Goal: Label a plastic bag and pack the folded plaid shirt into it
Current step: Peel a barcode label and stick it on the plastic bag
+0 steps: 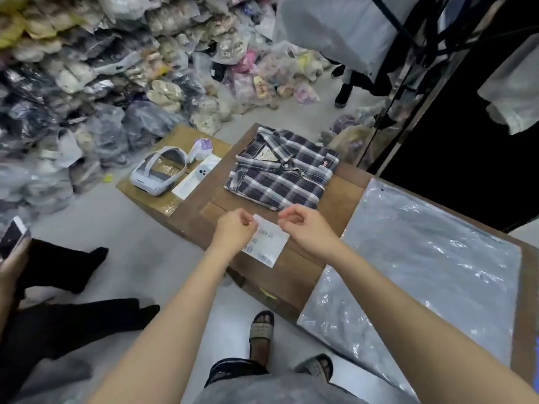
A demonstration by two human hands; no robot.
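Folded plaid shirt [282,167], collar toward far-left, long axis diagonal; both hands [234,228] [303,225] pinching label [267,243]

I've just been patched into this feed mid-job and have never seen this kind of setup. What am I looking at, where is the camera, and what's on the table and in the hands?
There is no machine here: a person works with two bare hands. The single picture comes from a wide-angle camera on that person's head, looking forward and down, so the arms reach in from the bottom edge.

On the wooden table lies the folded plaid shirt, farther away. To the right lies the plastic bag, flat and apparently empty. Near the table's front edge is a white label with printing too blurred to read.

The left hand pinches the label's upper corner. The right hand is curled just above the label; whether it grips anything cannot be told. A white headset sits on a lower board to the left.
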